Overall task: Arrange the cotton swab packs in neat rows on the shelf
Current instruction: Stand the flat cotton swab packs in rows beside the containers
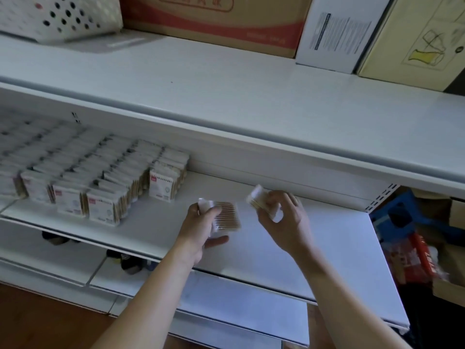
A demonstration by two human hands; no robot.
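Left hand point(201, 229) grips one swab pack point(226, 216) above the shelf point(314, 248). Right hand point(281, 215) pinches a second pack point(258, 197) just right of it. Packed rows point(95, 170) stand at far left on the shelf.

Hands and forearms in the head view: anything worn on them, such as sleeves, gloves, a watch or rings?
Both are bare. The left hand and right hand wear no gloves, and both forearms are uncovered as far as the bottom edge of the picture, with no sleeve in view. No watch, bracelet or ring shows, though motion blur could hide a thin ring.
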